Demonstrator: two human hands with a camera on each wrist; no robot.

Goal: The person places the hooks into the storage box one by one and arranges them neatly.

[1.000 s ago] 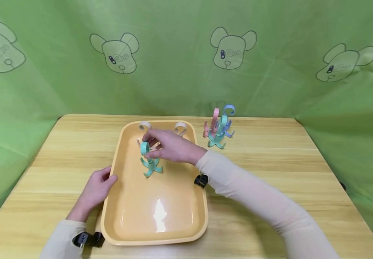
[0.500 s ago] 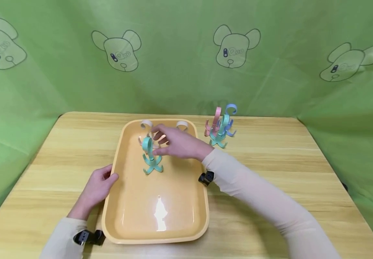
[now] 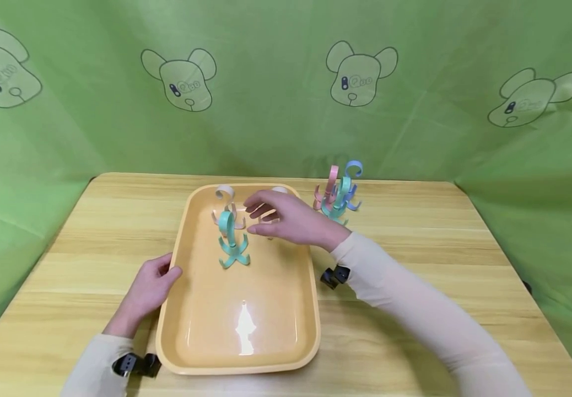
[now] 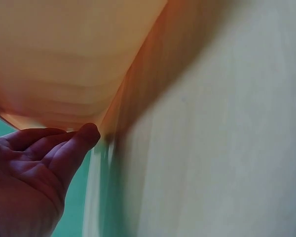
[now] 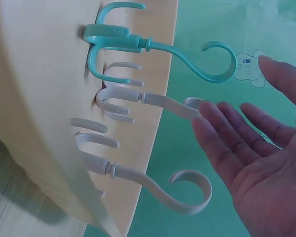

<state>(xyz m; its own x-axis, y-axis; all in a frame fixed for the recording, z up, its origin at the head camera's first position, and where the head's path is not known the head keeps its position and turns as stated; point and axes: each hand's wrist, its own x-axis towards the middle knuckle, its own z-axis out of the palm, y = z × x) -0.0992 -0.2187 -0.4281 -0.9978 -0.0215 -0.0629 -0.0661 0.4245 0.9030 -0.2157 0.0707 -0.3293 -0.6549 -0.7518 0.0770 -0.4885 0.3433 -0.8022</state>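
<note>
A teal claw hook (image 3: 233,251) with a curled top stands upright in the orange tray (image 3: 206,309). Behind it are two pale hooks, the left one (image 3: 225,191) and the right one (image 3: 279,189), the latter partly covered by my right hand (image 3: 293,219). That hand hovers over the tray, fingers loosely extended and holding nothing. The right wrist view has the teal hook (image 5: 123,42) and both pale hooks, the closest hook (image 5: 187,195) lying just below my fingers. My left hand (image 3: 147,289) holds the tray's left rim, thumb on top; the left wrist view has its fingers (image 4: 76,148) against the tray wall.
To the right of the tray, a pink hook (image 3: 332,176), another teal hook (image 3: 343,193) and a blue hook (image 3: 354,166) stand clustered on the wooden table (image 3: 405,231). A green curtain (image 3: 276,127) rises behind the table's back edge.
My right hand has let go of the teal hook's curl and moved to the right. The teal hook stays standing in the tray. The left hand keeps its place on the rim.
</note>
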